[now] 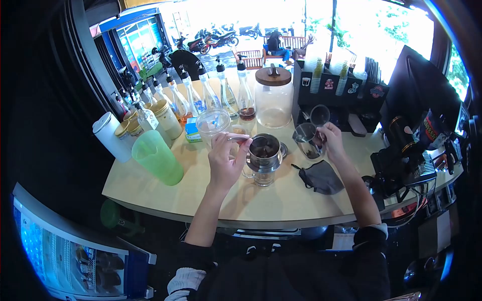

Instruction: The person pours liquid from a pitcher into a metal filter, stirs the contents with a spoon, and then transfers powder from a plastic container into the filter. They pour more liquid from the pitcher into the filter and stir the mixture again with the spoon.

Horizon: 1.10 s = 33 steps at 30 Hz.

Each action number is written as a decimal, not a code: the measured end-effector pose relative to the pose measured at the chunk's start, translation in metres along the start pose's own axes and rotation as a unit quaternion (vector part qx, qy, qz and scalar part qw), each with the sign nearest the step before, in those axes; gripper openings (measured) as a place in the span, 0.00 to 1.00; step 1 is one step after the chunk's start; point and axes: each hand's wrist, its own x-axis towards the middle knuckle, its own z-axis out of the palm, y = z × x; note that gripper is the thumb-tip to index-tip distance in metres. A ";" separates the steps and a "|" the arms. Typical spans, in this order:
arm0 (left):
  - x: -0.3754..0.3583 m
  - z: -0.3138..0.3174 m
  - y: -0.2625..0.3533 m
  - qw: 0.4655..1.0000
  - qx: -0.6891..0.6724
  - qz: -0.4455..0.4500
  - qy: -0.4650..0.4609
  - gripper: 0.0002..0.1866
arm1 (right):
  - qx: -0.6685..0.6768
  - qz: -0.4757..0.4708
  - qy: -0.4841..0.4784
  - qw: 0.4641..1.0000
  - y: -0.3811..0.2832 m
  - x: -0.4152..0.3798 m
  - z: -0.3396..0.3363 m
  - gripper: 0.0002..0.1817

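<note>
My left hand (228, 158) is closed in a pinch on a thin metal spoon (240, 139) at the rim of a metal drip coffee filter (264, 160). Dark contents show inside the filter, which sits on top of a clear glass mug (264, 177). To the right, my right hand (331, 140) grips a clear glass cup (305, 134) by its side, tilted a little, with something dark at its bottom. A dark grey face mask (324, 178) lies on the counter below that cup.
Pump syrup bottles (211, 93), lidded canisters (166, 118) and a green pitcher (157, 158) stand on the left of the counter (231, 203). A wooden-lidded jar (274, 100) stands behind the filter. At right are a black cup holder (341, 90) and dark equipment (401, 155).
</note>
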 end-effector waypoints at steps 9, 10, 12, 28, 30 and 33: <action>-0.001 0.003 0.000 1.000 0.008 0.019 0.021 0.05 | 0.094 0.051 0.092 0.990 0.049 -0.002 -0.017 0.12; -0.002 0.004 0.000 1.000 -0.002 0.001 0.026 0.04 | 0.095 0.050 0.091 0.990 0.053 -0.003 -0.019 0.12; -0.004 0.006 -0.003 0.999 -0.011 -0.016 0.031 0.04 | 0.117 0.017 0.084 0.989 0.069 0.000 -0.028 0.11; 0.014 0.024 0.001 0.993 -0.027 0.112 -0.010 0.07 | -0.182 -0.237 -0.127 0.946 -0.063 -0.064 0.044 0.29; 0.015 0.029 0.005 0.990 -0.012 0.132 -0.043 0.08 | -0.148 -0.260 -0.211 0.930 -0.091 -0.089 0.076 0.27; 0.011 0.030 0.008 0.984 0.002 0.153 -0.087 0.08 | -0.197 -0.337 -0.256 0.884 -0.094 -0.093 0.097 0.20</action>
